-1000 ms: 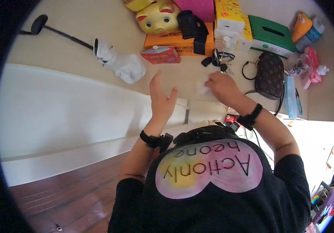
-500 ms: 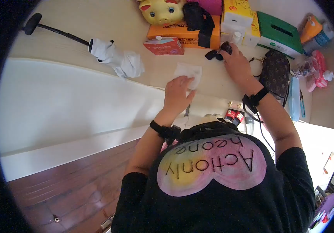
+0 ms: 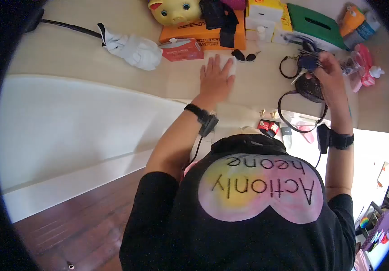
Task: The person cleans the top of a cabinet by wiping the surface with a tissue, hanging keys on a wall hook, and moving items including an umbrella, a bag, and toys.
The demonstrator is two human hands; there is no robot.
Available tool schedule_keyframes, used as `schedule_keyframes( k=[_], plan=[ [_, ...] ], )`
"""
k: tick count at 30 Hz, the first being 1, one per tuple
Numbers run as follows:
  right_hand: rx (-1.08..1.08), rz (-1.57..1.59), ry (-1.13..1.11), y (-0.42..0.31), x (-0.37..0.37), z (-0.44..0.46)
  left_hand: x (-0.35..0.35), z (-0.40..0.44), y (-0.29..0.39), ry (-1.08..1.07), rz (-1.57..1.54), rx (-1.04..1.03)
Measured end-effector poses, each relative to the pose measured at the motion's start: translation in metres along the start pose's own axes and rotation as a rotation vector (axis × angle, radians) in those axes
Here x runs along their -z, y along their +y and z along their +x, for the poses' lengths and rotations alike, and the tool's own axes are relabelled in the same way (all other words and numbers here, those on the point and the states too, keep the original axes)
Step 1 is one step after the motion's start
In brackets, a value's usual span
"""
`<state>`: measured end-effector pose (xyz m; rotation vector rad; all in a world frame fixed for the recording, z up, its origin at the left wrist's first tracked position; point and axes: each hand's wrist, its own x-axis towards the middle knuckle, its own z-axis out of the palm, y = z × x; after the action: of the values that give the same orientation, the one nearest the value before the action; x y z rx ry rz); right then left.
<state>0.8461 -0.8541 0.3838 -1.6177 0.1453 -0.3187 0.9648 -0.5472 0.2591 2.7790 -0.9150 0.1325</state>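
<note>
On the pale tabletop (image 3: pixel 257 88), a white bundle (image 3: pixel 133 50) is laid toward the left end, beside a red box (image 3: pixel 183 49). An orange box (image 3: pixel 172 34) is set farther from the near edge. A white tissue (image 3: pixel 233 67) is spread left of black fobs (image 3: pixel 238 55). A dark purse (image 3: pixel 309 90) is placed by the near edge, a green box (image 3: pixel 328 37) toward the far right corner.
</note>
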Motion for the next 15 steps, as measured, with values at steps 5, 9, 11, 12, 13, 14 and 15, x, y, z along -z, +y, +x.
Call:
schedule_keyframes(
  k=[5, 9, 11, 12, 13, 14, 15],
  plan=[
    [-0.02, -0.084, 0.017, 0.009, 0.012, -0.011, 0.001, 0.029, 0.026, -0.072, -0.032, -0.081],
    [-0.243, -0.285, -0.113, 0.014, -0.04, 0.002, 0.004, 0.03, 0.031, -0.097, -0.011, -0.126],
    [-0.392, -0.325, -0.097, 0.015, -0.062, 0.013, 0.003, 0.023, 0.028, -0.086, -0.007, -0.143],
    [-0.388, -0.327, -0.102, 0.027, -0.065, 0.02, 0.001, 0.019, 0.027, -0.079, -0.004, -0.154],
    [-0.354, -0.371, -0.128, 0.045, -0.071, 0.029, 0.0, 0.015, 0.027, -0.076, -0.002, -0.146],
    [-0.319, -0.414, -0.153, 0.059, -0.076, 0.036, -0.001, 0.01, 0.025, -0.051, -0.012, -0.155],
    [-0.315, -0.412, -0.161, 0.064, -0.081, 0.04, 0.001, 0.006, 0.025, -0.027, -0.019, -0.165]
  ],
)
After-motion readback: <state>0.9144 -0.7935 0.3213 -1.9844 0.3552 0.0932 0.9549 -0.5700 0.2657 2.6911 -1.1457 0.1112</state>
